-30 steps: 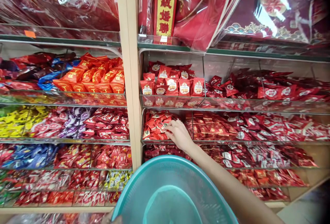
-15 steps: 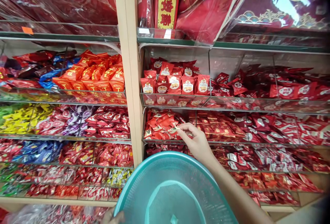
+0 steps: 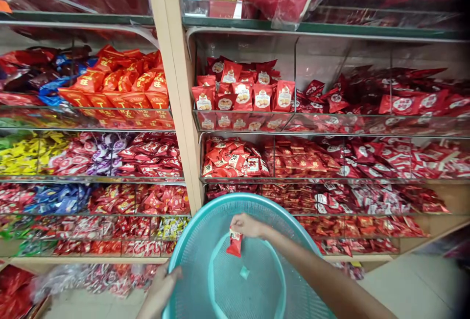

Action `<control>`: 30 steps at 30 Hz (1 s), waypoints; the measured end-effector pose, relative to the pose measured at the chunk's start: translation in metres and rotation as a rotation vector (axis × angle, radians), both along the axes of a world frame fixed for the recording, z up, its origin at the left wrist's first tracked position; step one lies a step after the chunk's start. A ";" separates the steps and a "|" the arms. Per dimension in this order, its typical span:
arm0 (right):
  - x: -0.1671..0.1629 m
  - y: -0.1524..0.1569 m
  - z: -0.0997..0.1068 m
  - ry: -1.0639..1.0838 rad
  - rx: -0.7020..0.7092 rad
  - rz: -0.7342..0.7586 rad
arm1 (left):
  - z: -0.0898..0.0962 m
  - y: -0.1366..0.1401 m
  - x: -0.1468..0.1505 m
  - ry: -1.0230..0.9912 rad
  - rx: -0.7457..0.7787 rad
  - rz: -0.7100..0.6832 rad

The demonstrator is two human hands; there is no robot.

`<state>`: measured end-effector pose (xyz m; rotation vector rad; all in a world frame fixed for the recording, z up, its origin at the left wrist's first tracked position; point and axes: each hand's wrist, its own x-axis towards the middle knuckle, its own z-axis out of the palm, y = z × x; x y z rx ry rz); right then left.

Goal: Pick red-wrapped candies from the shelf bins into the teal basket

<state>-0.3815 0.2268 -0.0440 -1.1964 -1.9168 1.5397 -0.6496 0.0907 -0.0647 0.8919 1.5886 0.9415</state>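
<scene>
My right hand (image 3: 247,224) pinches a small red snack packet (image 3: 234,243) by its top and holds it over a teal mesh basket (image 3: 205,240). The packet hangs just above the basket's inside. My left hand (image 3: 161,287) grips the basket's near left rim. A tiny teal scrap lies on the basket's bottom. Straight ahead, the shelf compartment of matching red packets (image 3: 231,158) sits above the basket.
Glass-fronted shelves (image 3: 293,128) hold several bins of red, orange, yellow and blue wrapped sweets. A beige upright post (image 3: 176,88) divides the shelving. Red plastic-wrapped goods fill the top shelf. Bagged sweets (image 3: 91,277) lie on the floor at lower left.
My right hand left the shelf compartment with a red packet and came down over the basket. The view tilted down, and my left hand now shows on the rim.
</scene>
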 end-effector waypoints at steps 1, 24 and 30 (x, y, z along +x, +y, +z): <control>-0.002 0.001 -0.010 -0.023 -0.002 -0.007 | 0.000 0.000 0.001 -0.007 0.001 -0.014; -0.016 -0.044 0.048 -0.498 0.607 0.034 | 0.003 -0.004 0.006 -0.056 0.029 0.031; 0.107 -0.075 0.071 -0.541 0.870 -0.629 | 0.008 -0.004 0.005 -0.219 0.059 -0.032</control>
